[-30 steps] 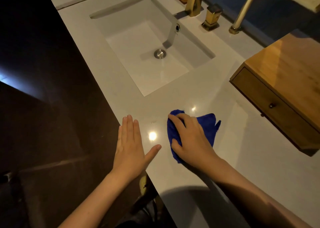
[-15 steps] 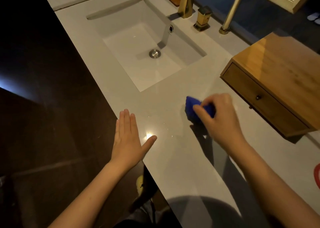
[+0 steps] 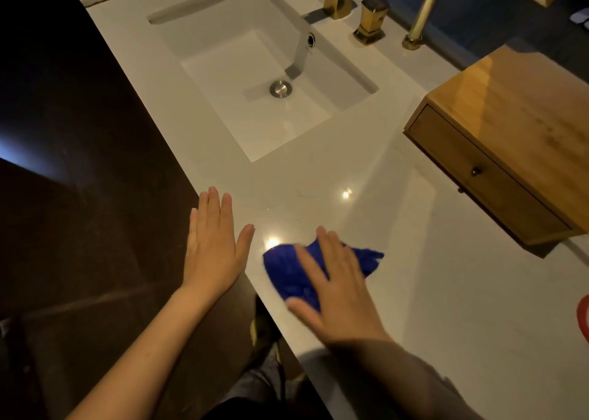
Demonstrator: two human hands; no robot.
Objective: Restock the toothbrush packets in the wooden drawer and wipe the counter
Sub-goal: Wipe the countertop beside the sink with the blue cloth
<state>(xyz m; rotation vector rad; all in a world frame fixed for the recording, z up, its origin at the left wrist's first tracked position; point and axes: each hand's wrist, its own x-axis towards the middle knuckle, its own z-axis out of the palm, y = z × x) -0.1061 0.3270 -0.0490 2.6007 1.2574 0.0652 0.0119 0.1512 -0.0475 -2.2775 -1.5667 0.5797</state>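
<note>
A rectangular white sunken sink (image 3: pixel 223 37) with gold taps (image 3: pixel 371 21) sits toward the far edge of the pale stone counter (image 3: pixel 446 292). The light wooden drawer box (image 3: pixel 522 139) stands toward its right end, drawer closed. Near the front edge, the crumpled blue cloth (image 3: pixel 287 269) lies under the right hand (image 3: pixel 338 282), pressed flat with fingers spread. The left hand (image 3: pixel 212 244) rests flat and empty at the front edge, just left of the cloth.

Left hand (image 3: pixel 212 247) lies flat, fingers together and thumb spread, at the counter's (image 3: pixel 430 292) front edge — forearm bare. Right hand (image 3: pixel 334 287) presses palm-down, fingers splayed and blurred, just beside it — nothing clasped in its grip.
</note>
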